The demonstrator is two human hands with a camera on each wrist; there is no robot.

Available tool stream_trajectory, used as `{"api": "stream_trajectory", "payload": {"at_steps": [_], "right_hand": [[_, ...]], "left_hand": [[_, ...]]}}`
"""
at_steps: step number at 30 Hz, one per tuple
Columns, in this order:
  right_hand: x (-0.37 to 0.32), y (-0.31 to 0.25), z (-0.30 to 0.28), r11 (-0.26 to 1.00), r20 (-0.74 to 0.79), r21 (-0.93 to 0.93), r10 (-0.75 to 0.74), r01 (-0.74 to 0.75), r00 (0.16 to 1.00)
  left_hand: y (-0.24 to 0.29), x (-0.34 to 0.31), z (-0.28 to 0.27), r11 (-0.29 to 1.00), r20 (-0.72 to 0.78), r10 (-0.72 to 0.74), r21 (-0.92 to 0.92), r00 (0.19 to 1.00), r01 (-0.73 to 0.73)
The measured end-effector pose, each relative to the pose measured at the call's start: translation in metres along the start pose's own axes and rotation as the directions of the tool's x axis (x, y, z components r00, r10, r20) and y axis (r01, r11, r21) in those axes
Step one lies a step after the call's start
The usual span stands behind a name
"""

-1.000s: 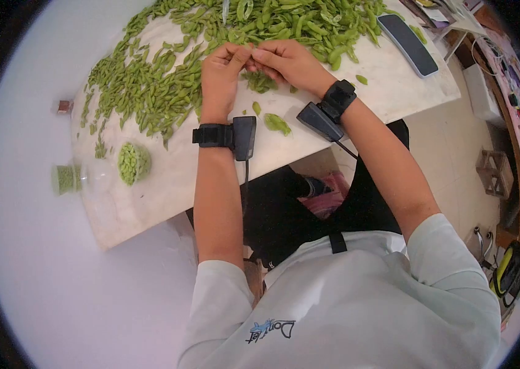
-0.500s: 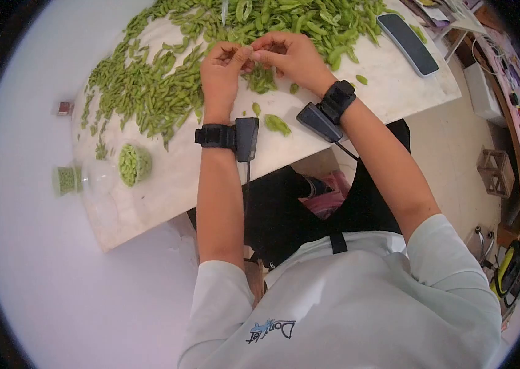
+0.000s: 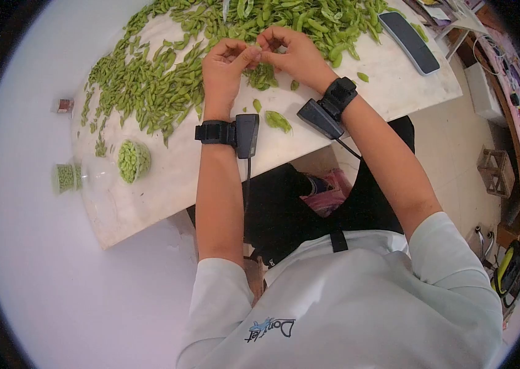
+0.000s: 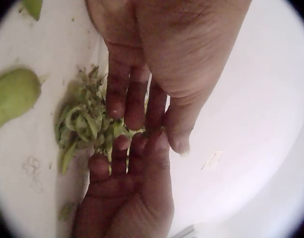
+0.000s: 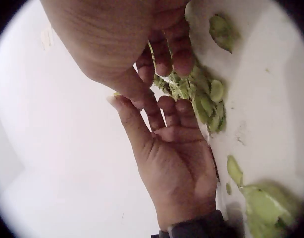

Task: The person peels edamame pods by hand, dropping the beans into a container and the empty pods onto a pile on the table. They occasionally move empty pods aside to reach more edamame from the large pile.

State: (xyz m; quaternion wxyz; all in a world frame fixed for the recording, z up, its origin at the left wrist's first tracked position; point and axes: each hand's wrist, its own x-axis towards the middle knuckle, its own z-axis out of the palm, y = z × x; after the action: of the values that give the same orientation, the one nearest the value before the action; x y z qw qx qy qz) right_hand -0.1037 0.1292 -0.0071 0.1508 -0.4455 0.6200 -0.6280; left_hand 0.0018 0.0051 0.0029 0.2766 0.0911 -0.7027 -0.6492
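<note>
My left hand (image 3: 223, 77) and right hand (image 3: 300, 58) meet at their thumbs and index fingers above the table. Between them they pinch a small green edamame piece (image 5: 117, 93), mostly hidden by the fingers; a yellow-green bit shows at the left thumb tip in the right wrist view. The other fingers of both hands curl loosely. Beneath the hands lies a small heap of empty pods and scraps (image 4: 85, 121). Beyond them spreads a big pile of green edamame pods (image 3: 309, 24); flatter, smaller pods (image 3: 161, 92) cover the table to the left.
A clear cup of shelled beans (image 3: 129, 161) stands at the left of the pale table (image 3: 167, 190); another tub of green bits (image 3: 66, 178) is at its left edge. A phone (image 3: 408, 42) lies at the right. Loose pods (image 3: 277, 122) lie near the front edge.
My right hand has shifted slightly forward, and its index finger arches higher. The pinching fingertips have moved a little to the right, the left thumb with them. The piles and cup look the same.
</note>
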Motion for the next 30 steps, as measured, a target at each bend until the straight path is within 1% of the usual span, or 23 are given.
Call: {"api": "stream_trajectory", "payload": {"at_steps": [2, 5, 8, 11, 14, 17, 20, 23, 26, 29, 30], "right_hand": [[-0.0002, 0.0002, -0.0003, 1.0, 0.008, -0.016, -0.001, 0.001, 1.0], [-0.0008, -0.0024, -0.0007, 0.997, -0.014, -0.044, -0.061, 0.061, 0.998], [0.0002, 0.0012, -0.0004, 0.996, -0.018, -0.068, -0.056, 0.055, 0.998], [-0.0012, -0.0027, 0.0, 0.998, -0.026, -0.048, -0.039, 0.038, 0.999], [-0.0007, -0.0011, -0.0009, 0.998, -0.02, -0.027, -0.059, 0.059, 0.998], [-0.0007, 0.001, -0.0007, 0.997, -0.025, -0.028, -0.071, 0.07, 0.997], [-0.0012, 0.0001, -0.001, 0.998, 0.008, -0.032, -0.051, 0.051, 0.999], [0.0007, 0.0048, -0.0011, 1.0, 0.009, 0.029, -0.011, 0.011, 1.0], [-0.0019, -0.0001, 0.001, 0.99, 0.008, 0.128, 0.065, -0.065, 0.998], [-0.003, -0.0024, -0.0005, 0.992, 0.001, 0.119, 0.048, -0.048, 0.999], [-0.0028, -0.002, -0.001, 0.993, 0.003, 0.104, 0.059, -0.059, 0.998]], "left_hand": [[0.0006, -0.0002, 0.0006, 1.0, -0.007, -0.001, -0.01, 1.0, 0.001], [-0.0006, 0.0, -0.0001, 1.0, -0.003, 0.003, -0.005, 1.0, -0.003], [-0.0023, 0.001, -0.0007, 1.0, 0.005, 0.007, 0.024, 1.0, -0.007], [-0.0017, 0.0011, 0.0004, 1.0, 0.01, -0.005, 0.025, 1.0, 0.005], [-0.0014, 0.0001, 0.0006, 1.0, 0.026, 0.003, 0.007, 1.0, -0.004], [0.0, 0.0006, 0.005, 1.0, -0.003, 0.028, 0.005, 1.0, -0.028], [0.0011, 0.0008, 0.0027, 0.997, 0.038, -0.044, 0.061, 0.998, 0.042], [0.001, -0.0001, 0.0004, 0.991, 0.064, -0.094, 0.106, 0.994, 0.087], [-0.001, 0.0004, 0.0031, 0.999, 0.052, -0.053, -0.002, 0.997, 0.053], [-0.0007, 0.0005, 0.007, 1.0, 0.025, 0.009, -0.003, 1.0, -0.009], [-0.0007, 0.0006, 0.0069, 1.0, 0.035, -0.008, -0.007, 0.999, 0.008]]}}
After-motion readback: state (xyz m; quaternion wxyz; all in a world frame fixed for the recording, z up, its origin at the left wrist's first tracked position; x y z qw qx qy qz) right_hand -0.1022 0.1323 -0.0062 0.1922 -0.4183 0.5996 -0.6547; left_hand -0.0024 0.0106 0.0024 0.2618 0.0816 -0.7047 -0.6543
